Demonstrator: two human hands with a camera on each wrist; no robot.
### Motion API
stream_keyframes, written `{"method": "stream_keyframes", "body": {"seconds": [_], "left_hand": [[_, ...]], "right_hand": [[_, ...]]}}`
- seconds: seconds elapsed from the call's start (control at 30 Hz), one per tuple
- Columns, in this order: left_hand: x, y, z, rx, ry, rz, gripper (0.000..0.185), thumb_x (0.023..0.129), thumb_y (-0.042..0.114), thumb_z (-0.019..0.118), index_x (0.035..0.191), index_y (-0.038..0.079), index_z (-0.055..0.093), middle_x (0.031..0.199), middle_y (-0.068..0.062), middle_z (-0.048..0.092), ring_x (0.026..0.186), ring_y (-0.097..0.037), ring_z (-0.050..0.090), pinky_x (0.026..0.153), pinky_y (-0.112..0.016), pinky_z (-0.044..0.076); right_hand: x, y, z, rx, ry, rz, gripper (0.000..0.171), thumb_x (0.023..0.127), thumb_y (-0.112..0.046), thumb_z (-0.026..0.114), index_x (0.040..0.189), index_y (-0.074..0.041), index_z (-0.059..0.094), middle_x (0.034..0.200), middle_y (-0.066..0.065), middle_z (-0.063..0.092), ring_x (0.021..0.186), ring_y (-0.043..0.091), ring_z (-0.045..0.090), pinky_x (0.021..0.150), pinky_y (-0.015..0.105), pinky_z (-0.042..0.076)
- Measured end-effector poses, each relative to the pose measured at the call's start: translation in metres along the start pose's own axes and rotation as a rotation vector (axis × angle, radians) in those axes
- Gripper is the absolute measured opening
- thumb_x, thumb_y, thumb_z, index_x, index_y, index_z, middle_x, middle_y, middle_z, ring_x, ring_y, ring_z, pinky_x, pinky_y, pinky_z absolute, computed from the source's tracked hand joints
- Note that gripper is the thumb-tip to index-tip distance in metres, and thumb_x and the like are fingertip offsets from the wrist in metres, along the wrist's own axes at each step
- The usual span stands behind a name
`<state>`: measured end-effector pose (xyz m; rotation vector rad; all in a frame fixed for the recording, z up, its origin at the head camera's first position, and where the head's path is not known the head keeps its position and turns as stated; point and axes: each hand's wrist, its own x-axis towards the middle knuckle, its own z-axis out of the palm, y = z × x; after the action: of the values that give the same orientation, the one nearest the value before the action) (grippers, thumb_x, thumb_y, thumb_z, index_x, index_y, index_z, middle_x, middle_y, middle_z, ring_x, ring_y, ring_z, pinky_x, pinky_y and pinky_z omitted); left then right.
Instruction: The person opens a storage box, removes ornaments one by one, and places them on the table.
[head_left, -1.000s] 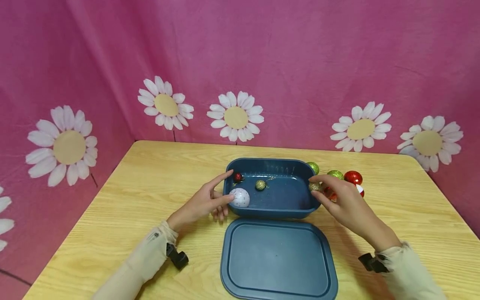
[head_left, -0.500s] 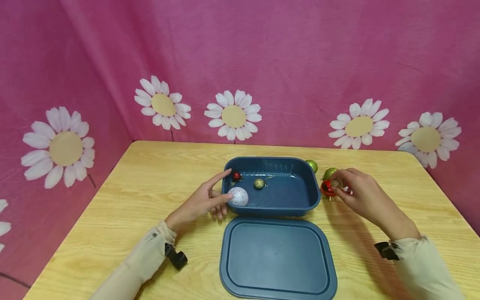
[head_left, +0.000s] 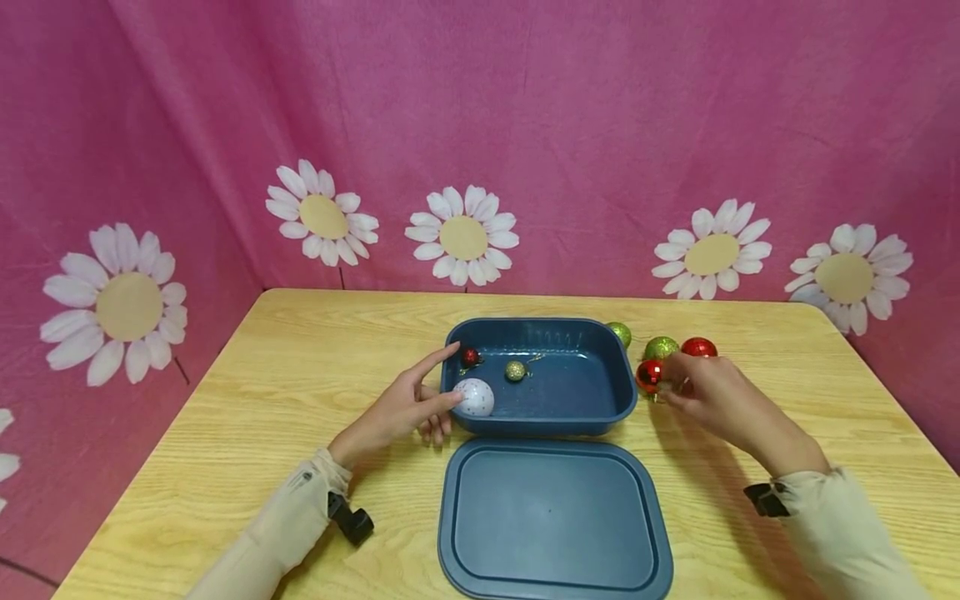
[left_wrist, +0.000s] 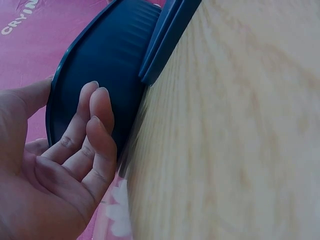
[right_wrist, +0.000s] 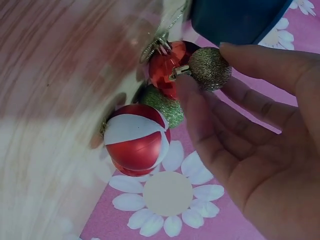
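Note:
A dark blue rectangular container [head_left: 540,425] holds a white speckled ball [head_left: 476,398], a small red bauble [head_left: 470,357] and a small gold bauble [head_left: 515,371]. At its left end, my left hand [head_left: 405,408] rests thumb and index finger at the rim, the thumb by the white ball; the other fingers bend loosely outside the wall [left_wrist: 100,55]. Right of the container, my right hand [head_left: 712,396] pinches a gold glitter bauble [right_wrist: 210,69] between thumb and finger. Close by are a shiny red bauble [right_wrist: 162,72], a green glitter bauble [right_wrist: 165,107] and a red-and-white bauble [right_wrist: 135,137].
A flat blue lid [head_left: 555,517] lies in front of the container on the wooden table [head_left: 330,350]. Another green bauble [head_left: 618,333] sits by the container's back right corner. A red bauble [head_left: 699,347] lies farther right. Pink flowered cloth [head_left: 570,150] hangs behind.
My right hand has moved right, away from the container's right rim, with the gold glitter bauble in its fingers, to beside the red bauble. My left hand has stayed at the left end.

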<state>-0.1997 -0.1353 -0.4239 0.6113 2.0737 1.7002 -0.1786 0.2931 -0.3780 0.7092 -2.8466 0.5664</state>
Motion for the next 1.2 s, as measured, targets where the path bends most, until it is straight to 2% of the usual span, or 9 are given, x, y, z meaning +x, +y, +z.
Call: {"method": "stream_keyframes", "body": {"seconds": [0.2,0.4,0.53,0.8,1.0,1.2], "left_hand": [[-0.001,0.001,0.000,0.005,-0.004,0.003,0.071,0.101,0.022,0.061,0.160,0.026,0.021,0.073,-0.021,0.069,0.057,-0.030,0.067,0.050,-0.032,0.055],[-0.001,0.002,0.000,0.001,0.000,0.008,0.071,0.101,0.022,0.061,0.160,0.025,0.021,0.073,-0.020,0.069,0.057,-0.028,0.067,0.050,-0.032,0.055],[-0.002,0.002,0.000,-0.001,0.000,0.011,0.071,0.101,0.021,0.061,0.160,0.025,0.021,0.073,-0.021,0.069,0.057,-0.029,0.067,0.050,-0.032,0.055],[0.001,0.003,0.000,-0.010,-0.005,0.008,0.070,0.101,0.020,0.061,0.159,0.024,0.021,0.072,-0.021,0.068,0.056,-0.026,0.066,0.049,-0.030,0.054],[0.003,0.005,0.001,-0.006,-0.006,0.013,0.070,0.101,0.020,0.060,0.160,0.023,0.021,0.072,-0.022,0.068,0.056,-0.026,0.066,0.049,-0.030,0.054],[-0.001,0.003,0.003,0.012,0.017,-0.007,0.072,0.100,0.023,0.062,0.159,0.026,0.022,0.073,-0.021,0.068,0.057,-0.028,0.066,0.051,-0.031,0.055]], "right_hand": [[0.000,0.002,0.008,-0.015,-0.017,-0.017,0.019,0.077,0.001,0.077,0.082,-0.008,0.062,0.068,-0.006,0.055,0.062,0.011,0.048,0.056,0.028,0.041],[0.002,0.005,0.016,0.025,-0.087,-0.011,0.016,0.079,-0.002,0.080,0.084,-0.007,0.066,0.074,-0.006,0.064,0.068,0.011,0.060,0.062,0.031,0.051],[0.003,0.005,0.016,0.029,-0.125,-0.017,0.016,0.078,-0.001,0.080,0.087,-0.005,0.067,0.076,-0.003,0.066,0.069,0.012,0.063,0.063,0.033,0.054],[-0.001,0.001,0.007,-0.012,-0.114,0.041,0.013,0.084,-0.008,0.077,0.093,-0.003,0.069,0.073,-0.003,0.062,0.067,0.011,0.057,0.061,0.033,0.050],[-0.001,-0.005,-0.001,-0.033,-0.095,0.045,0.015,0.084,-0.007,0.077,0.095,0.000,0.068,0.071,-0.003,0.060,0.064,0.010,0.054,0.058,0.030,0.049],[0.000,-0.022,-0.007,-0.113,-0.053,0.036,0.015,0.084,-0.009,0.078,0.093,-0.003,0.068,0.071,-0.002,0.062,0.063,0.014,0.057,0.060,0.037,0.052]]}}
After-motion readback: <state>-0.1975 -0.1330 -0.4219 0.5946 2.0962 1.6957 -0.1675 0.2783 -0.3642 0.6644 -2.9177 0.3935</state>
